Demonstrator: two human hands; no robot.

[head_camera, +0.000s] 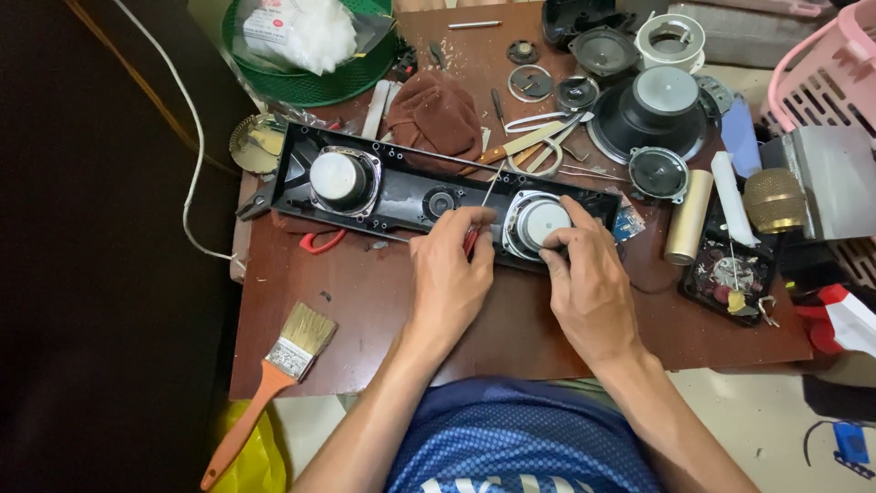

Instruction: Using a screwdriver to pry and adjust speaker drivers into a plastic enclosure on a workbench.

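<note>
On the brown worktop (511,338) lies a long black speaker panel (401,187), flat, with its back side up. It has a round speaker with a silver middle at each end and a small round part between them. The left hand (449,274) rests at the near edge of the panel, close to the middle. Its fingers are curled around a thin tool with a red handle (470,241); the thin metal tip points up and away over the panel. The right hand (589,283) is just beside it. Its fingers are bent and press on the near rim of the right speaker (538,222). You cannot tell if they grip it or only hold it down.

Behind the panel sits a brown cloth (436,114), and next to that are scissors (538,137) with pale handles. More loose speakers lie further right, with a big black one (655,110) among them. A gold tube (687,217) lies near the panel's right end. A green basket (310,55) with white stuff in it stands at the far left. A paintbrush (274,374) with an orange handle lies at the near left corner, well apart from both hands. A pink basket (821,73) shows at the far right.
</note>
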